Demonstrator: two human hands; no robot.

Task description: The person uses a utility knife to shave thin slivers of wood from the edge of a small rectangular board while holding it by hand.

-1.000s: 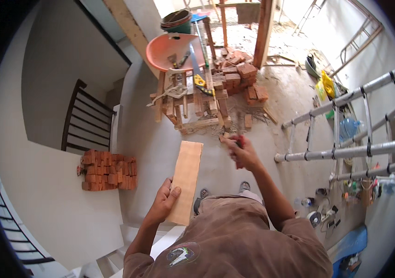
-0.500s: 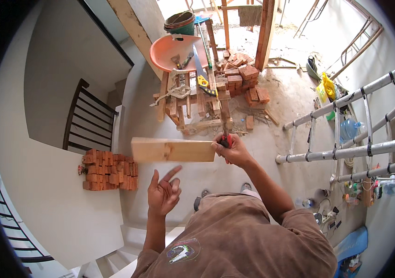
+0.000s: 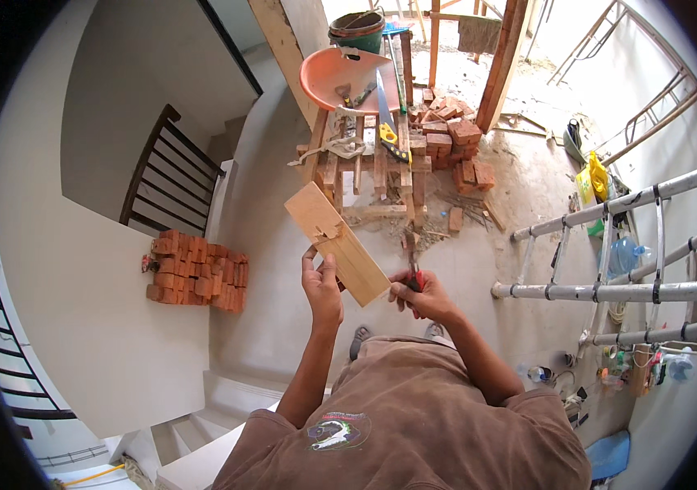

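My left hand (image 3: 321, 290) grips the lower left side of a pale short wooden board (image 3: 347, 260), which is held diagonally and has a rough, splintered patch near its middle. My right hand (image 3: 422, 296) is closed on a red-and-black handled tool (image 3: 415, 275) with a dark upper end, its exact kind unclear, while the thumb touches the board's lower right corner. Beyond them stands a rough wooden stand (image 3: 331, 170) bearing a pink plastic basin (image 3: 324, 86) with small tools in it, a yellow-handled handsaw (image 3: 389, 132) and a pale cloth strap (image 3: 344, 149).
Brick piles lie at the left (image 3: 201, 269) and beside the stand (image 3: 463, 143). An aluminium ladder (image 3: 610, 291) spans the right, near yellow bags (image 3: 593, 180), bottles and cords. A dark railing (image 3: 169, 171) and steps (image 3: 189, 433) are at the left; a timber-framed doorway (image 3: 503, 57) is ahead.
The board swung from upright to horizontal in my right hand, showing another face, and is now diagonal. My left hand let go midway and now grips it again. The view has shifted slightly.
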